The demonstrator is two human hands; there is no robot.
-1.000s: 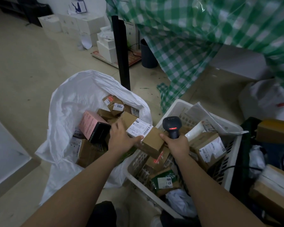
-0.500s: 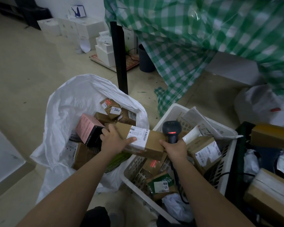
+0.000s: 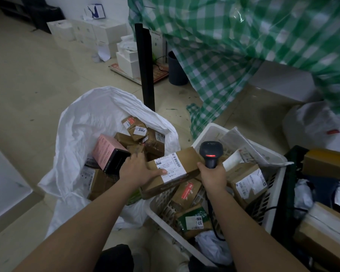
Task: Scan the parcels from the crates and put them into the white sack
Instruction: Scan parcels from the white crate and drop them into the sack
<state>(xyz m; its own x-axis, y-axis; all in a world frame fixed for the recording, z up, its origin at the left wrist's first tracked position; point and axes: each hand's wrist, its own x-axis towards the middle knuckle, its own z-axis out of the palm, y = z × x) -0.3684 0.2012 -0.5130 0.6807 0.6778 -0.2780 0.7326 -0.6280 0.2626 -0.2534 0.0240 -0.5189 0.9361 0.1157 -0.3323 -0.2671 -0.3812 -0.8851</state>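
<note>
1. Parcel [image 3: 177, 169], a brown carton with a white label on top, sits at the centre of the frame, level, straddling the gap between the sack [image 3: 81, 134] and the crate [image 3: 210, 130].
2. The left hand [image 3: 136, 170] grips the parcel's left end, thumb lying across the label's lower left edge, fingers curled over the far side.
3. The right hand [image 3: 213, 176] is wrapped round the grip of a black scanner [image 3: 211, 153], whose head stands upright just right of the parcel with a red light glowing on it; the hand's knuckles touch the parcel's right end.
4. The sack, white and open-mouthed, stands left of centre on the floor and holds several brown cartons plus a pink box [image 3: 106, 152] with a black end, leaning against its left wall.
5. The crate, white and perforated, fills the lower right of centre; inside lie more labelled cartons, a green packet [image 3: 192, 218] and a white poly bag [image 3: 212, 248].
6. A cable [image 3: 210, 213] runs down from the scanner into the crate.
7. A black post [image 3: 145, 65] rises behind the sack; green checked sheeting [image 3: 243, 46] hangs across the upper right.
8. White boxes [image 3: 106, 34] are stacked on the floor at upper left.
</note>
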